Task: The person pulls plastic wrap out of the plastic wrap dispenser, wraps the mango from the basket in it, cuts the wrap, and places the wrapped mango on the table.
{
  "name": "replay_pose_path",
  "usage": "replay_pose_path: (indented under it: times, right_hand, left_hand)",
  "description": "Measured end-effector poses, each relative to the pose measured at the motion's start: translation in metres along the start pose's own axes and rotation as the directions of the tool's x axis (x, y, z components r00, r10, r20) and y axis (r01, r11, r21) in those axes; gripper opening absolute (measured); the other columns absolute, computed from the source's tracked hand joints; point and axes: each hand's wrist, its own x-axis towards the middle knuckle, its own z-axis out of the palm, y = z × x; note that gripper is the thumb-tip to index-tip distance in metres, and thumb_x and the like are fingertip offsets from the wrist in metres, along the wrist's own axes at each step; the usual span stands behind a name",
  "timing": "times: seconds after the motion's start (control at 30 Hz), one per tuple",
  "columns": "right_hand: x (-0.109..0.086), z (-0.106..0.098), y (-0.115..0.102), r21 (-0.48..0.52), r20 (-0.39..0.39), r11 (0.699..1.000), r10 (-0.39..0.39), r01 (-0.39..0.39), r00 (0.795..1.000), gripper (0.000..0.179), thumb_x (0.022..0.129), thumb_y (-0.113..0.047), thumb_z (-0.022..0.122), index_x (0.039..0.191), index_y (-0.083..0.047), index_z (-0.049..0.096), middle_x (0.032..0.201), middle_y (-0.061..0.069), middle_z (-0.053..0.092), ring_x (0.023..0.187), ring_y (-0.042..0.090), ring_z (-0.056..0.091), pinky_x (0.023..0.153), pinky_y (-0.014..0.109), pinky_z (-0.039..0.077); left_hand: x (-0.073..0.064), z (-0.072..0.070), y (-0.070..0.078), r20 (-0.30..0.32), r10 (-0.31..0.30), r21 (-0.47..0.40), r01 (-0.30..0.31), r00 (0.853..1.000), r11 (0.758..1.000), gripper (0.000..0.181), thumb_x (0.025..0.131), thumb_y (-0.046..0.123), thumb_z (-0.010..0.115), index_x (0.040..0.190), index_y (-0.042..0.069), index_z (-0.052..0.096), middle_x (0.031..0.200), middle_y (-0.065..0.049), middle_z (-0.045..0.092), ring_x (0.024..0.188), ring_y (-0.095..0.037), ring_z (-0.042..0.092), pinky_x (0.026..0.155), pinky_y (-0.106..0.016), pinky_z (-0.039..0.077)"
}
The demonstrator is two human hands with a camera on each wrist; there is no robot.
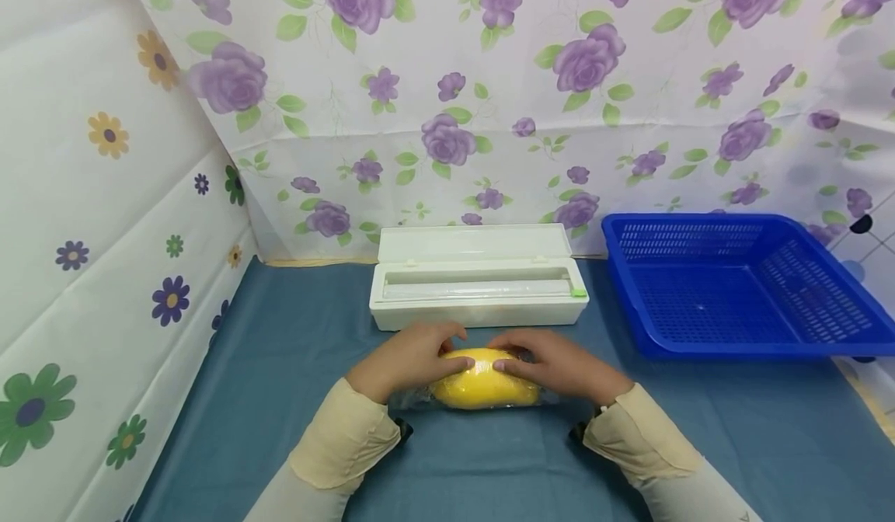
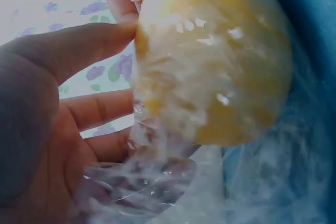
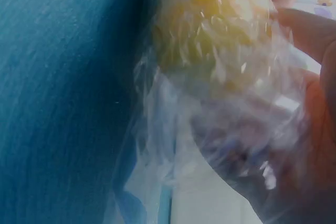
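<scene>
A smooth yellow oval fruit [image 1: 482, 388], wrapped in clear cling film, lies lengthwise on the blue-green cloth. Loose film [image 2: 157, 182] bunches past its left end, and more film [image 3: 157, 124] trails from the right end. My left hand [image 1: 417, 360] holds the left half, its thumb on the near side and fingers behind. From the other side my right hand [image 1: 559, 364] grips it in the same way. Film partly covers the fingers in both wrist views. Just beyond the hands stands a white cling film dispenser [image 1: 478, 316], lid raised, with a film roll [image 1: 482, 289] inside.
A blue plastic basket [image 1: 646, 328] stands at the right, beyond the right hand. On the dispenser's right end sits a small green piece [image 1: 578, 293]. Flowered sheeting [image 1: 447, 188] hangs along the back and left side. Blue-green cloth [image 1: 280, 398] covers the table.
</scene>
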Motion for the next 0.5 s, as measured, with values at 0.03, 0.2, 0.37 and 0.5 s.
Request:
replay_pose_path:
  times: [0.03,0.2,0.37,0.5]
  right_hand:
    - [0.0,0.0,-0.001,-0.023,-0.005,1.0,-0.011,0.011,1.0,0.035,0.102,-0.048,0.055,0.131,-0.031,0.064,0.125,-0.011,0.066,0.112,0.01,0.063,0.098,0.041,0.052]
    - [-0.002,0.003,-0.013,-0.176,-0.082,0.982,-0.076,0.061,0.994,0.045,0.101,-0.042,0.06,0.139,-0.017,0.06,0.137,0.003,0.058,0.124,0.021,0.058,0.103,0.047,0.051]
    - [-0.003,0.01,-0.03,-0.313,-0.117,0.942,-0.164,0.12,0.98,0.047,0.095,-0.037,0.071,0.137,-0.019,0.061,0.134,0.002,0.058,0.121,0.021,0.059,0.102,0.045,0.052]
    - [-0.004,0.016,-0.034,-0.388,-0.118,0.91,-0.203,0.143,0.972,0.05,0.093,-0.033,0.075,0.138,-0.018,0.061,0.131,0.003,0.06,0.119,0.021,0.059,0.104,0.044,0.05]
  left_hand:
    - [0.0,0.0,0.0,0.006,-0.007,-0.005,0.008,1.0,1.0,0.048,0.098,0.039,0.065,0.134,0.009,0.061,0.112,-0.011,0.074,0.098,-0.022,0.071,0.086,-0.041,0.058]
    - [0.004,0.004,-0.004,-0.011,-0.022,-0.018,0.022,1.0,1.0,0.044,0.102,0.041,0.058,0.133,0.009,0.063,0.113,-0.01,0.074,0.098,-0.022,0.071,0.085,-0.041,0.057]
    - [0.006,0.009,-0.006,-0.06,-0.045,0.023,0.046,0.997,0.999,0.037,0.105,0.04,0.054,0.122,0.011,0.067,0.108,-0.008,0.075,0.093,-0.021,0.071,0.082,-0.04,0.057]
    - [0.008,0.011,-0.005,-0.096,-0.065,0.068,0.072,0.993,0.995,0.034,0.105,0.04,0.054,0.117,0.012,0.068,0.105,-0.006,0.075,0.092,-0.02,0.07,0.082,-0.039,0.057]
